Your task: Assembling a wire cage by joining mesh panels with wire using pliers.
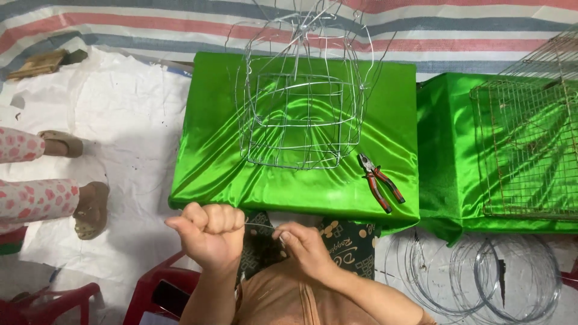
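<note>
Below the green table, thin wire pinched between both hands' fingers

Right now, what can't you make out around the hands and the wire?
Head view:
- The wire between the left hand and right hand: too thin to follow, ends hidden in both fists.
- Mesh rack: cut off by the right edge.
- Wire coils: cut off by the bottom edge.
- Wire frame: top cut off by the upper edge.
</note>
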